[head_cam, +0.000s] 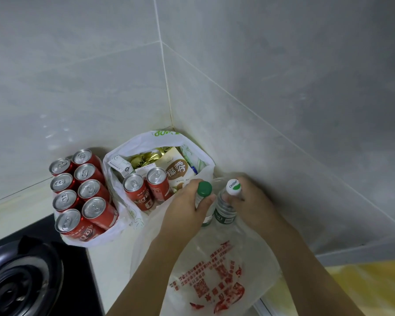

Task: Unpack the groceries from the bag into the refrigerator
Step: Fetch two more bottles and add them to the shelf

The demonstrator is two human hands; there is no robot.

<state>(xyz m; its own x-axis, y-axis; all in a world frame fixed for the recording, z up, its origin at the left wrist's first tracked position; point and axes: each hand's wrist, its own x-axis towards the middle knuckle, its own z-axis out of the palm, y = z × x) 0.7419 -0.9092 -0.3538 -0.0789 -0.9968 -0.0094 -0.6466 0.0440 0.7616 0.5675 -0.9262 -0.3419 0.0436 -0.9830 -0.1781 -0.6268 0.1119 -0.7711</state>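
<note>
A translucent plastic bag with red print stands on the counter in front of me. Two clear water bottles rise from its mouth. My left hand grips the neck of the bottle with the dark green cap. My right hand grips the neck of the bottle with the white and green cap. Behind, in the wall corner, a white bag holds two red cans, a beige carton and gold-wrapped packets. The refrigerator is out of view.
Several red cans stand in another white bag at the left. A black gas hob with its burner fills the bottom left corner. Grey tiled walls meet behind the bags. A yellow surface lies at the lower right.
</note>
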